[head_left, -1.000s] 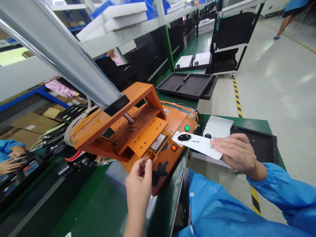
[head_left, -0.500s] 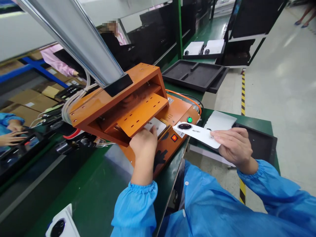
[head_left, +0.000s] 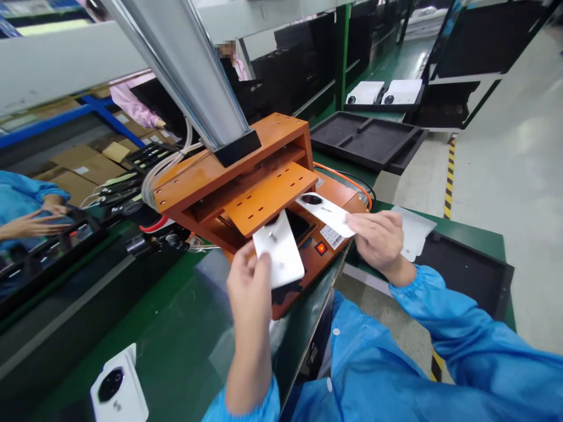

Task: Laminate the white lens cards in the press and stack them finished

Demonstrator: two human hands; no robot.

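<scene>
My left hand (head_left: 250,272) pinches the lower left edge of a white smartphone (head_left: 284,255), back side up, its dark camera area partly under the orange plate of the press (head_left: 270,193). A second white phone back (head_left: 334,217), with a black oval camera ring, is held at its near end by my right hand (head_left: 376,237). Its camera end reaches over the press bed, beside the plate. Between the two white pieces a dark slot (head_left: 301,225) shows in the bed. Whether the right piece is a whole phone or only a cover I cannot tell.
More white phones (head_left: 118,387) lie at the lower left of the green bench (head_left: 185,346). A lit red button (head_left: 321,248) is on the press front. Black trays (head_left: 369,138) lie behind, another tray (head_left: 466,269) to the right. A co-worker's hands (head_left: 39,220) are at the far left.
My left hand has drawn the white smartphone out from under the press plate toward me. My right hand has brought its phone back leftward, over the press bed.
</scene>
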